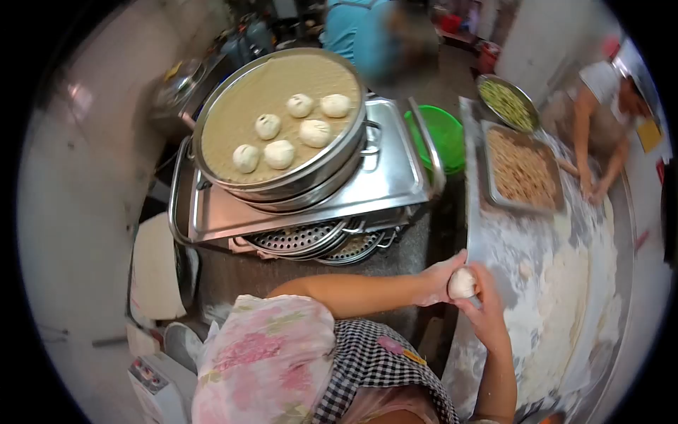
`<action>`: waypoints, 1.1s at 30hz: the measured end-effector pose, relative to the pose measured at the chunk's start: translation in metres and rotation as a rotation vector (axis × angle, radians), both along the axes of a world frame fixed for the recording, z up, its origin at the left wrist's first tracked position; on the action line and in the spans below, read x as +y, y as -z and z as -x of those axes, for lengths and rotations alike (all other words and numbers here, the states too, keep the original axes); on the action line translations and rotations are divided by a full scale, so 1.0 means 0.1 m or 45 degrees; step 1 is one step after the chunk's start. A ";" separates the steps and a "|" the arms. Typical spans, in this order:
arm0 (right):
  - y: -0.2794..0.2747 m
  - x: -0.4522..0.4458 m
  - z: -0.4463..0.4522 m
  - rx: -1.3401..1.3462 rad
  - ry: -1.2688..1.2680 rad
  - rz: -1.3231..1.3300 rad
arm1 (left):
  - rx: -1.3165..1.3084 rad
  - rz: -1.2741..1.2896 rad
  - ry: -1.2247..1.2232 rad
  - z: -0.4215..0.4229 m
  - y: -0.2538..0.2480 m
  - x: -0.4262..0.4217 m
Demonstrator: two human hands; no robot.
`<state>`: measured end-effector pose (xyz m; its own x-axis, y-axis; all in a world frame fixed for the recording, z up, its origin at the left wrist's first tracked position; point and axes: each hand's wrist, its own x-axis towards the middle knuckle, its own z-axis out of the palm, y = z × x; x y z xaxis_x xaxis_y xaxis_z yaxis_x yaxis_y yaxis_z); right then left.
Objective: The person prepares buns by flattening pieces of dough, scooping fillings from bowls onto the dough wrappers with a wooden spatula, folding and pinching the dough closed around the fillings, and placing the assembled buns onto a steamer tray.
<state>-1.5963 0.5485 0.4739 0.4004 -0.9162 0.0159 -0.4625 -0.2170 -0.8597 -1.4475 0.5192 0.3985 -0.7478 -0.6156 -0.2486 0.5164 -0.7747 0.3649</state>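
dough, pale and round, between floury hands

Green basin, black-and-white checked apron, pink floral sleeve, 6 whitish buns.

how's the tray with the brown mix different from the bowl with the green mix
The tray is rectangular with rounded corners; the bowl is round.
The tray's mix is pale brown, while the bowl's mix is green.
The tray looks larger and lies nearer the camera wearer; the bowl sits just beyond it.
Both look like metal and hold a loose mix.
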 end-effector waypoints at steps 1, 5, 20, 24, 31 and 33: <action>0.12 -0.19 -0.19 -0.044 -0.068 -0.117 | -0.055 -0.048 -0.047 -0.27 0.00 -0.06; 0.11 -0.92 -1.47 -0.302 -0.289 -0.637 | -0.067 0.003 -0.161 -1.66 0.07 -0.07; 0.04 -1.29 -5.68 0.654 -1.443 0.579 | -0.444 0.157 -0.411 -3.22 0.44 0.81; -0.29 -1.49 -5.26 0.136 -1.216 0.576 | -0.489 0.269 -0.328 -3.18 0.54 0.72; -0.15 -1.57 -2.85 0.080 -0.244 0.181 | -0.496 0.447 0.214 -2.47 0.52 0.21; 0.24 -1.25 -2.15 0.021 -0.098 0.155 | -0.575 0.498 0.357 -2.25 0.38 0.03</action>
